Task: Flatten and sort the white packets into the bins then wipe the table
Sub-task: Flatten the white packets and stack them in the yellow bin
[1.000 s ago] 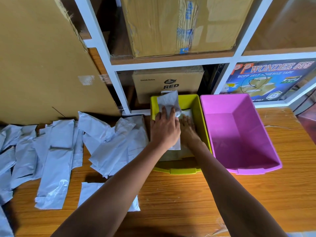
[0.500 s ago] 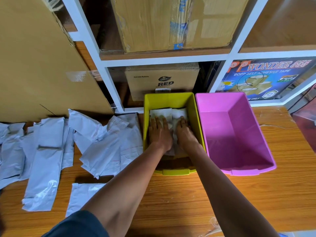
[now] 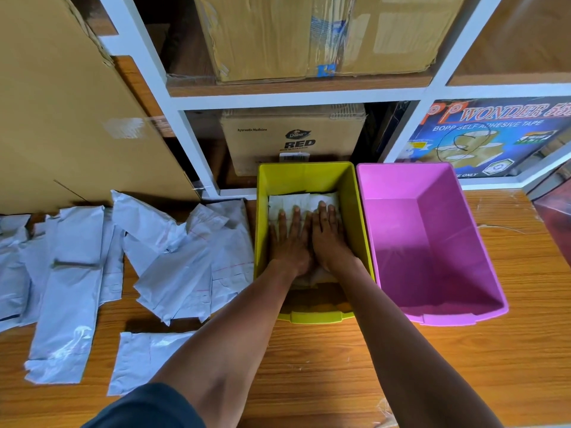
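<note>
facing "dabur red" carton (image 3: 293,140)

Both forearms bare, no watch/rings seen; dark navy sleeve (image 3: 145,407) shows at the left arm's bottom edge.

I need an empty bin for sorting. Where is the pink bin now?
In the head view the pink bin stands right of centre on the wooden table, against the yellow bin, below the shelf.

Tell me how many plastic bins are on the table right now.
2. The yellow bin stands at the table's back edge, holding white packets pressed by both hands; the pink bin sits directly to its right, touching it, with nothing visible inside. None seem hidden.
</note>
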`<state>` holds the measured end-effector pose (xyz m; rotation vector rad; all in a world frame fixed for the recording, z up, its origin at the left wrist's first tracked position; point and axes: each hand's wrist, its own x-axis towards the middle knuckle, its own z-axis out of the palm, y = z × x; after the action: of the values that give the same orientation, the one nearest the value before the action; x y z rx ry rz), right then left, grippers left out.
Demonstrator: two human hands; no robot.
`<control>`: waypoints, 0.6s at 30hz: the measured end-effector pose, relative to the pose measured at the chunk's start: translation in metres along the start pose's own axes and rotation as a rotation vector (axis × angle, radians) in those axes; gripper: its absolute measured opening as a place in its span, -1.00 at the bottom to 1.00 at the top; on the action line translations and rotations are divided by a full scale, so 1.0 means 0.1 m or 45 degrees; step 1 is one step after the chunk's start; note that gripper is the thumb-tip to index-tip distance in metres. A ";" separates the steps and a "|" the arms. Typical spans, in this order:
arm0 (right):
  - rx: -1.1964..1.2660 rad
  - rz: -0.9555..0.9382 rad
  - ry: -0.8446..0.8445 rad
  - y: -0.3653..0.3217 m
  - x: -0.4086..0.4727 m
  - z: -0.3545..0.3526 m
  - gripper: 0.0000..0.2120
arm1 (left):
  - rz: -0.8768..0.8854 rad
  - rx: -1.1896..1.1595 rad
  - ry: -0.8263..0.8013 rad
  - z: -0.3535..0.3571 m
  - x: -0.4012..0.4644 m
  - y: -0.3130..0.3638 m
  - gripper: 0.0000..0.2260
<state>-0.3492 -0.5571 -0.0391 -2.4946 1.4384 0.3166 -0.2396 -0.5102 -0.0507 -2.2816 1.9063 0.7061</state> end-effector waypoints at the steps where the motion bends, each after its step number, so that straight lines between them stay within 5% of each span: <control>1: 0.016 0.002 -0.001 0.00 0.01 0.02 -0.41 | 0.003 -0.014 -0.010 0.00 0.00 0.00 -0.10; 10: -0.023 -0.039 0.056 0.00 -0.14 -0.16 -0.17 | 0.043 -0.314 -0.005 -0.43 -0.22 0.06 -0.22; 14: 0.061 -0.068 0.176 -0.02 -0.14 -0.25 -0.10 | 0.167 -0.416 0.254 -0.74 -0.50 0.11 -0.38; 18: 0.324 0.016 0.325 -0.27 -0.36 -0.50 -0.27 | 0.340 -0.446 0.622 -0.93 -0.80 -0.03 -0.55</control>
<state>-0.3406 -0.5305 0.0224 -2.3821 1.4801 -0.1809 -0.2193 -0.4693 0.0639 -2.6260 2.5160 0.5831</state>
